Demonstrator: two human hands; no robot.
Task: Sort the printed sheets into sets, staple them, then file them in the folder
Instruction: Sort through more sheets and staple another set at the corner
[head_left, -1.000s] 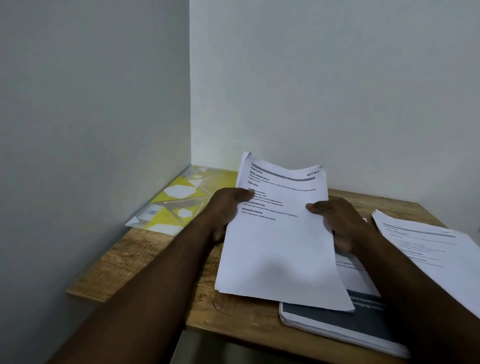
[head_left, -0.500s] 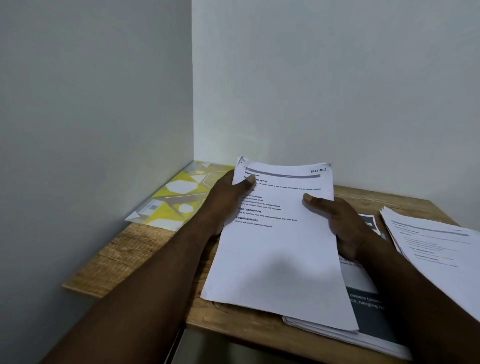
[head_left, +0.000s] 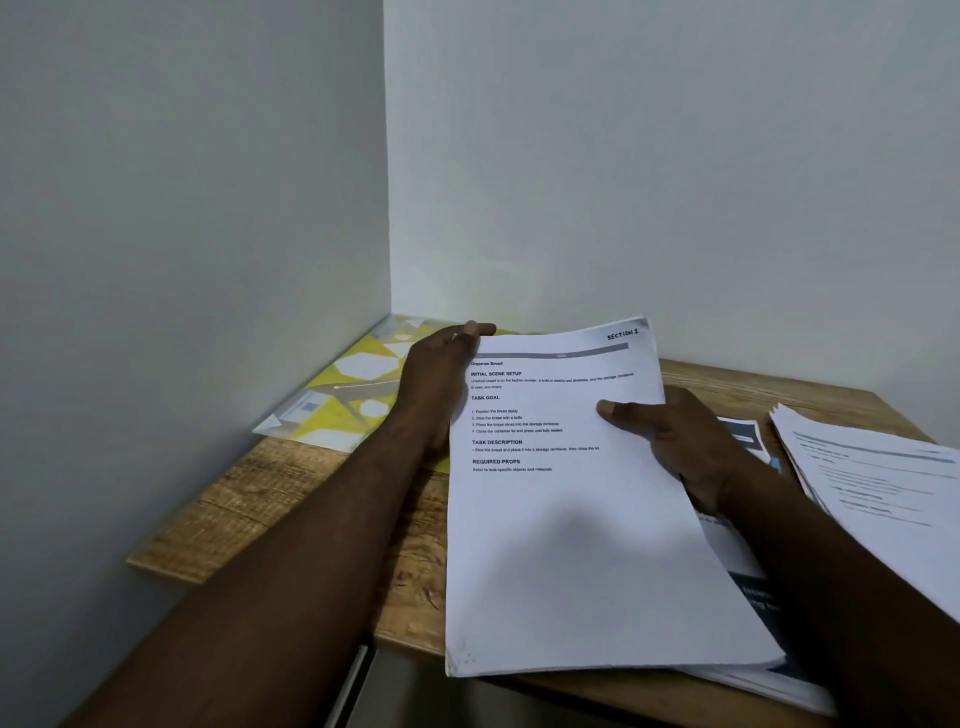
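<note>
Your left hand (head_left: 436, 374) grips the set's (head_left: 566, 545) top-left corner, right hand (head_left: 670, 441) pinches its right edge, thumb on top, holding it low over the table (head_left: 291, 499), probably to square it for stapling; folder (head_left: 358, 384) lies behind.

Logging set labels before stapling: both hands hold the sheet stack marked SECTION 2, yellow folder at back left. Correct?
No. In the head view the held stack reads SECTION 1, not 2. The left hand and right hand do hold it, and the yellow folder lies back left.
</note>
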